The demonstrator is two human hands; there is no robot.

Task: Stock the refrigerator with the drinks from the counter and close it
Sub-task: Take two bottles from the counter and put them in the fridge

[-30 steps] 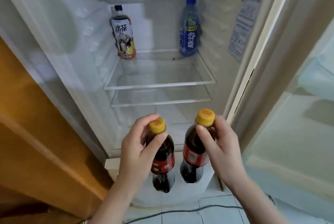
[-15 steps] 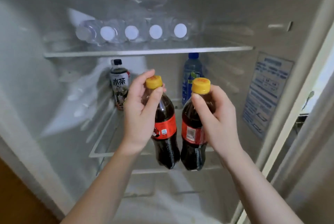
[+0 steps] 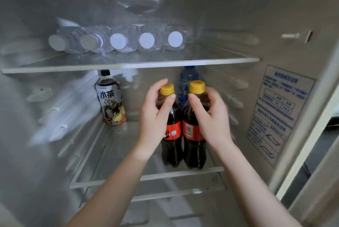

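1. Left hand [image 3: 154,116]: fingers and thumb curled round the neck of a dark cola plastic bottle [image 3: 172,135] with a ribbed yellow cap and a glossy red label.
2. Right hand [image 3: 211,116]: same curled grip on a second dark cola plastic bottle [image 3: 192,135]. Both bottles are upright with their sides touching.
3. Both are inside the open white refrigerator [image 3: 229,15], at the front right of the clear glass middle shelf [image 3: 146,177]. Cannot tell whether the bases rest on it.
4. Rear of the same shelf: black-capped tea bottle with printed wrap [image 3: 111,98] on the left; blue translucent bottle [image 3: 185,83] behind the colas.
5. Upper glass shelf [image 3: 183,61]: clear ribbed water bottles [image 3: 146,40] lying flat, round white caps forward.
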